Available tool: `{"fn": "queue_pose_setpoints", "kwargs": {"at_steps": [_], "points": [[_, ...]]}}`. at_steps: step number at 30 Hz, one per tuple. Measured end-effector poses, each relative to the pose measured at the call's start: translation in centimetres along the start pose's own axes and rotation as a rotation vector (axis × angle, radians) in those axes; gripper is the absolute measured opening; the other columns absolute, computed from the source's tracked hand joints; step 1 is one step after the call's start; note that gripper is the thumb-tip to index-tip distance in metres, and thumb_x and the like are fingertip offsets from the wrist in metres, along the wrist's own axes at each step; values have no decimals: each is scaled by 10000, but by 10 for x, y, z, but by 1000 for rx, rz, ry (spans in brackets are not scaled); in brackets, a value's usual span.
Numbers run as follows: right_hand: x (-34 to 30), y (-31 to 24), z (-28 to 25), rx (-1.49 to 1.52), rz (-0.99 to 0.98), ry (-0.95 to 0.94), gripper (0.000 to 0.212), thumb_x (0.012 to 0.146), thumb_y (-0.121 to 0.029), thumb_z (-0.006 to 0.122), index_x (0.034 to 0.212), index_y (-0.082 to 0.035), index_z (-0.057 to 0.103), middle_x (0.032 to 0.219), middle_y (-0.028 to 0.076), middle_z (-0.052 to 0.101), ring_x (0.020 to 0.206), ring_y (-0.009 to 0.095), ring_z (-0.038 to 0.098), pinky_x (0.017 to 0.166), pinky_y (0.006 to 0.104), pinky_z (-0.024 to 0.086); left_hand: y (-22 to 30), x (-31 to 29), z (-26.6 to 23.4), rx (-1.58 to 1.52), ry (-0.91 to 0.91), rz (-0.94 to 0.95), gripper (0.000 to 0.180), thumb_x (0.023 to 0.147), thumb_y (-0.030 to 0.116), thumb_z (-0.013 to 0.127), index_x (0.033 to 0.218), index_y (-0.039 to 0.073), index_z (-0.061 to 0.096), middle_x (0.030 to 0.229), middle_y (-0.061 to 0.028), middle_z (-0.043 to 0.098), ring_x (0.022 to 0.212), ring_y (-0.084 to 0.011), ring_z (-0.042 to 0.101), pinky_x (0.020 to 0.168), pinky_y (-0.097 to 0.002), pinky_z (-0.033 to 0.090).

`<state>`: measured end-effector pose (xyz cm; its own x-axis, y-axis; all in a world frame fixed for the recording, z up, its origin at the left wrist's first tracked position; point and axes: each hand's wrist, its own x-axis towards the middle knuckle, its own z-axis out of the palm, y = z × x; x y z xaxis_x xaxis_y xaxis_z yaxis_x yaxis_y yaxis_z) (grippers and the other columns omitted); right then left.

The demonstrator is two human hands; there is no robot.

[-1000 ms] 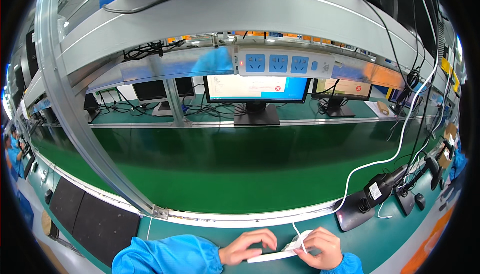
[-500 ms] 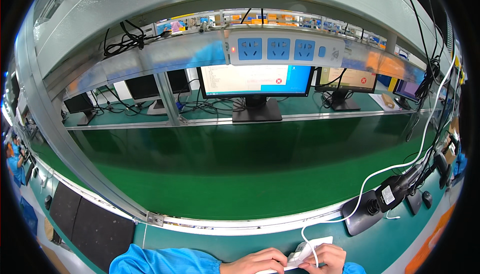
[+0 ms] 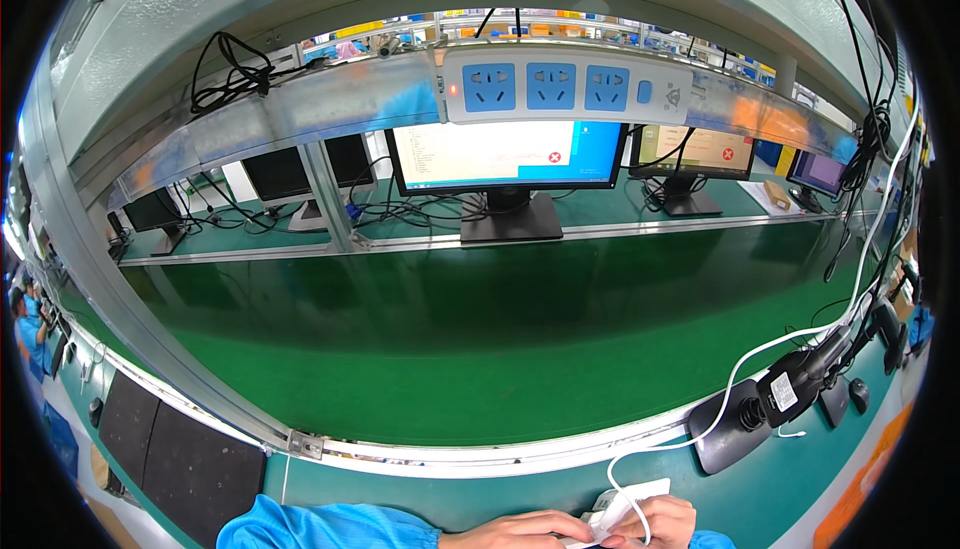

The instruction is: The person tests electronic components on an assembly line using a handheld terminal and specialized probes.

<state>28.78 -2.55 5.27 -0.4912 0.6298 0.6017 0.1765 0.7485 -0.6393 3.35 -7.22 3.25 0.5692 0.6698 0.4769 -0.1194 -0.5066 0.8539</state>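
At the lower edge, my left hand (image 3: pixel 520 530) lies with bent fingers over the near left end of a flat white device (image 3: pixel 652 489). My right hand (image 3: pixel 656 522) is closed at the device's right side, beside a white cable (image 3: pixel 622 473). The cable loops down between my hands, and its end is hidden by the fingers. Both sleeves are blue. The device's far corner shows beyond my right hand; its lower part is covered by my hands and the frame edge.
A black scanner on a stand (image 3: pixel 768 404) stands at the right, with hanging cables behind it. Black mats (image 3: pixel 190 464) lie at the left. Beyond the white rail runs a green belt (image 3: pixel 480 339). Monitors (image 3: pixel 510 159) stand behind it, below a power strip (image 3: pixel 550 87).
My hands have come slightly closer together around the white device, and my left fingers reach further right. The whole view has shifted slightly.
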Motion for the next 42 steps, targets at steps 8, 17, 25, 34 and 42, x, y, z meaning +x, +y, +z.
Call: {"fn": "queue_pose_setpoints", "kwargs": {"at_steps": [8, 17, 25, 34, 42], "points": [[-4, 2, 1, -8, 22, 24, 245, 678, -94, 928, 793, -66, 713, 780, 77, 709, 681, 267, 703, 620, 366, 561, 0, 1, -1, 7, -11, 4, 133, 913, 104, 706, 1012, 33, 653, 1341, -236, 591, 1236, -422, 593, 1051, -513, 481], [-6, 1, 1, -1, 68, 21, 195, 699, -107, 916, 791, -60, 751, 810, 76, 723, 721, 274, 723, 647, 373, 569, 0, 2, -3, 13, -18, 7, 119, 910, 109, 707, 991, 39, 654, 1323, -232, 594, 1229, -420, 594, 1047, -513, 482], [-3, 2, 0, 7, 35, 25, 186, 720, -114, 913, 806, -48, 762, 840, 95, 731, 756, 290, 732, 671, 384, 575, 0, 2, -2, 21, -16, 6, 101, 912, 103, 703, 971, 35, 658, 1320, -238, 594, 1217, -423, 596, 1039, -513, 482], [-5, 2, 2, 19, 37, 44, 182, 708, -90, 906, 809, -43, 762, 783, 113, 727, 724, 288, 723, 649, 374, 565, -3, -1, 1, 0, -24, -4, 84, 912, 110, 703, 953, 39, 684, 1334, -242, 607, 1223, -420, 599, 1046, -512, 477], [-5, 3, 4, 18, 28, 71, 173, 733, -81, 902, 816, -57, 753, 809, 106, 729, 739, 294, 726, 665, 379, 569, -3, 2, 0, 39, 18, 48, 87, 907, 116, 707, 959, 49, 686, 1319, -240, 615, 1208, -423, 613, 1043, -512, 477]]}}
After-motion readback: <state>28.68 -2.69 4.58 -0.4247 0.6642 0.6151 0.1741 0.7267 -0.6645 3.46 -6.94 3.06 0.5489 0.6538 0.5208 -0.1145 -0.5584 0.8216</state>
